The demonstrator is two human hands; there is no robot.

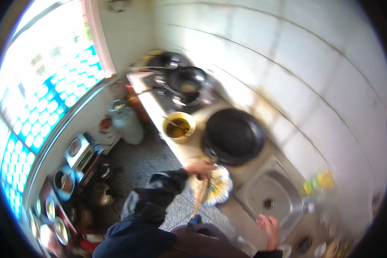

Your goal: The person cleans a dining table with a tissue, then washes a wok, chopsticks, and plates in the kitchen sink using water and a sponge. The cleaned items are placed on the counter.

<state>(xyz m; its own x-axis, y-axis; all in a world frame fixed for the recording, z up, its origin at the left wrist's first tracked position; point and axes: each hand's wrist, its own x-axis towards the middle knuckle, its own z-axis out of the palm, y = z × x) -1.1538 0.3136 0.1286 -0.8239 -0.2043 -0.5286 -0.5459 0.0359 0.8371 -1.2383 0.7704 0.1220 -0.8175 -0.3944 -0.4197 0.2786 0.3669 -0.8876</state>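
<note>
My left hand (201, 170) is closed around a bundle of wooden chopsticks (200, 196), held over a scalloped plate (224, 190) at the counter's front edge. The plate is pale with a patterned middle; whether it carries food is too blurred to tell. My right hand (269, 227) hangs over the near edge of the stainless steel sink (264, 183), fingers apart, holding nothing. Beyond the plate sits a large black pan (235, 137). To its left stands a yellow bowl (179, 127) of dark yellow liquid with a utensil in it.
A wok (186, 80) rests on the gas stove (171, 100) at the far end. A gas cylinder (127, 122) stands on the floor left of the counter. A yellow-green packet (319, 183) lies behind the sink. Several bowls (61, 230) stand at lower left, below the window.
</note>
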